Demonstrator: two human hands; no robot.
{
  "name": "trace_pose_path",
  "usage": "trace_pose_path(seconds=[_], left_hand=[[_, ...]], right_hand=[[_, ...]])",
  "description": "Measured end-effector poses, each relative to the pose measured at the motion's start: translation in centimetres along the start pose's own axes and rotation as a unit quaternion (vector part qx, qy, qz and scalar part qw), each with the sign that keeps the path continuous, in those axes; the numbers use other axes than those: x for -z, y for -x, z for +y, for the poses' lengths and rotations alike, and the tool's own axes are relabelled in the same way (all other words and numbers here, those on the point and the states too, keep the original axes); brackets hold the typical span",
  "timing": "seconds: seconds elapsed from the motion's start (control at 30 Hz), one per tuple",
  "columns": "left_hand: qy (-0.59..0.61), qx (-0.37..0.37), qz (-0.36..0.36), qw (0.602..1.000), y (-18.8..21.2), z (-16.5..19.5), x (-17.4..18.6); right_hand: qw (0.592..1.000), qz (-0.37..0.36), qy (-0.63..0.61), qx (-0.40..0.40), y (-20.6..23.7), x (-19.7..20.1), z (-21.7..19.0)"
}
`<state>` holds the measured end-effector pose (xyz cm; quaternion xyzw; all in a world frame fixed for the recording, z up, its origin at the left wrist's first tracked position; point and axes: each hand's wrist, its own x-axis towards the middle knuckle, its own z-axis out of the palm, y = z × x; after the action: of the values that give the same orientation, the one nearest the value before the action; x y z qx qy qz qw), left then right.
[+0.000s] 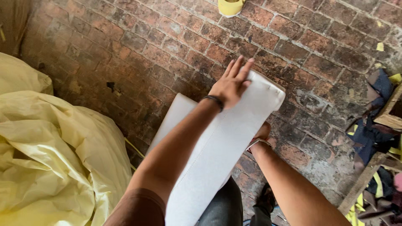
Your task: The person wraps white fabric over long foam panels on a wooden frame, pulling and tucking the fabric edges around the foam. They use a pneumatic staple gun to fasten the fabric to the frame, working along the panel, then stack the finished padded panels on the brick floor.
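Note:
A long white padded cushion piece (217,146) slants from my lap up toward the brick floor. My left hand (231,85) lies flat on its upper end, fingers stretched together, a dark band at the wrist. My right hand (262,133) is tucked under the cushion's right edge, mostly hidden, with a white band at the wrist; it appears to support the piece from below.
A heap of pale yellow sheeting (50,159) fills the left side. A yellow tape roll (230,7) lies at the top. Wooden frame parts and fabric scraps (379,125) crowd the right edge. The floor (138,46) is worn red brick.

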<state>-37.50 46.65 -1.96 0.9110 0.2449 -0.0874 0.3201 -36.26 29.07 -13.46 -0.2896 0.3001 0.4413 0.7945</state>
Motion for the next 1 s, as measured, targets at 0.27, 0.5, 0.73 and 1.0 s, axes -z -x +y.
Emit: trace_pose_path(seconds=[0.27, 0.5, 0.73, 1.0], left_hand=[[-0.127, 0.060, 0.071, 0.988, 13.0, 4.3, -4.8], [-0.177, 0.164, 0.097, 0.966, 14.3, 6.2, -8.6], [-0.309, 0.153, 0.121, 0.931, 13.7, 8.9, -11.3], [-0.250, 0.152, 0.116, 0.949, 15.4, 12.2, -12.4]], right_hand=[[0.996, -0.059, -0.016, -0.061, 1.2, -3.7, 1.6], [0.983, -0.067, 0.171, -0.005, 1.8, -5.7, 1.1], [0.532, -0.037, 0.807, 0.255, 4.2, -2.8, -4.7], [0.403, 0.217, 0.640, 0.617, 26.8, 16.9, -28.4]])
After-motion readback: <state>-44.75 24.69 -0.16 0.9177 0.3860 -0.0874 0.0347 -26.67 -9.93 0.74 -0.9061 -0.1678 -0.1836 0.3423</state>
